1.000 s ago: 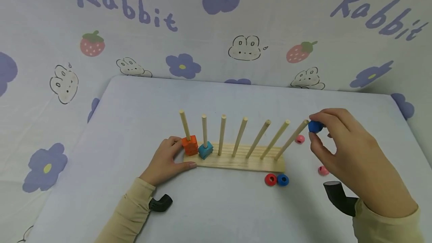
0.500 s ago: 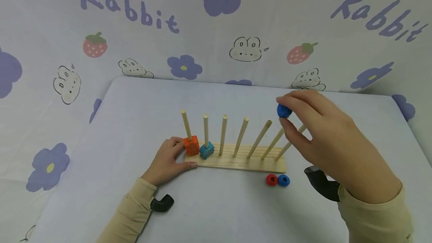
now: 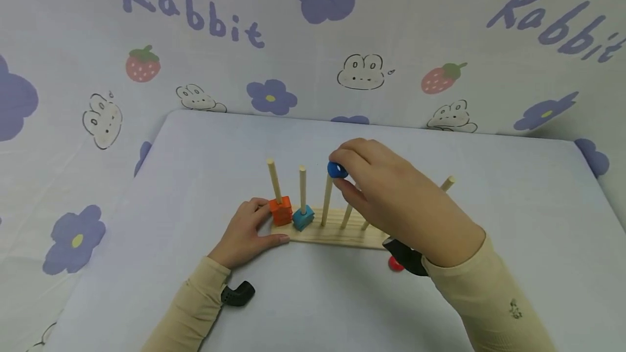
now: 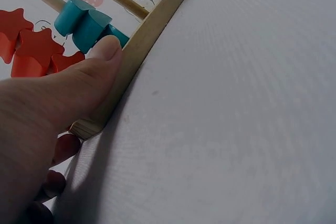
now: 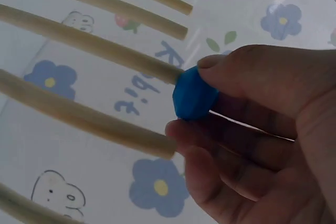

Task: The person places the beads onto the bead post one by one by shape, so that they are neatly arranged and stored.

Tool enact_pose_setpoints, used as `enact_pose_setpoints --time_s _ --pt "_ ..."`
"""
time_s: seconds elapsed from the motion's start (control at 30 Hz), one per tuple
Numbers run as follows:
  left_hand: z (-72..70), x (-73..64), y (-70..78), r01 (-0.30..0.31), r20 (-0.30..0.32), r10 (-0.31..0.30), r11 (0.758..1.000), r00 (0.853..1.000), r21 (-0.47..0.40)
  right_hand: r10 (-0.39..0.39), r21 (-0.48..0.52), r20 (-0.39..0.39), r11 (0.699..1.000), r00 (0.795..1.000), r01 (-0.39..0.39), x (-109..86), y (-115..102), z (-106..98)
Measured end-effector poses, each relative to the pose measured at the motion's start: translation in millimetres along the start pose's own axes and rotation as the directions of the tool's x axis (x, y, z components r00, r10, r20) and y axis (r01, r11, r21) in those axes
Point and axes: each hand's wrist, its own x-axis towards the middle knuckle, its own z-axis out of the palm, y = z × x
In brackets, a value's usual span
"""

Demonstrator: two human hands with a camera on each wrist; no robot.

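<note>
My right hand (image 3: 391, 200) pinches a blue bead (image 3: 335, 170) between thumb and fingertips at the top of the third peg (image 3: 327, 200) from the left. In the right wrist view the bead (image 5: 193, 95) meets that peg's tip; how far it is on cannot be told. My left hand (image 3: 246, 237) grips the left end of the wooden peg rack (image 3: 337, 237), thumb along its front edge. Orange star-shaped blocks (image 4: 37, 51) sit stacked on the first peg, and teal blocks (image 4: 89, 27) are on the second. My right hand and arm hide parts of the right-hand pegs.
A red bead (image 3: 396, 264) lies on the white table in front of the rack, partly behind the black wrist camera (image 3: 407, 257). The right forearm crosses the table's right side. A printed cloth (image 3: 313, 96) hangs behind the table.
My right hand has carried the blue bead leftward from beyond the rack's right end to the third peg, now covering the loose blue and pink beads. My left hand stays on the rack.
</note>
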Motion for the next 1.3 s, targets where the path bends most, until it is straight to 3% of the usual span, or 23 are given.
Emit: enact_pose_setpoints --time_s 0.33,0.53,0.67,1.03,1.17,1.3 --pt "1.7 -1.8 2.4 0.004 0.006 -0.004 1.000 1.000 0.013 0.058 -0.154 0.047 0.987 0.997 -0.050 -0.2 -8.5 15.9" --pt "3.0 -2.8 1.6 0.004 0.003 -0.004 1.000 1.000 0.003 0.023 -0.284 0.067 0.959 0.997 -0.003 -1.9 -13.4 26.5" --pt "1.8 -3.8 2.3 0.002 -0.003 -0.002 1.000 1.000 0.001 0.059 -0.306 0.072 0.951 0.996 -0.034 -3.9 -18.9 31.6" --pt "0.0 -3.4 1.9 0.003 -0.005 -0.003 1.000 1.000 0.003 0.235 -0.288 -0.035 0.928 0.971 -0.235 -2.0 -35.1 43.2" --pt "-1.3 -2.7 2.4 0.004 -0.005 -0.004 1.000 1.000 -0.004 0.280 -0.231 -0.073 0.929 0.957 -0.290 -6.3 -37.8 57.4" --pt "-3.0 -1.4 3.7 0.008 0.000 -0.008 1.000 1.000 -0.003 0.334 -0.133 -0.050 0.932 0.941 -0.338 -13.8 -38.4 75.3"
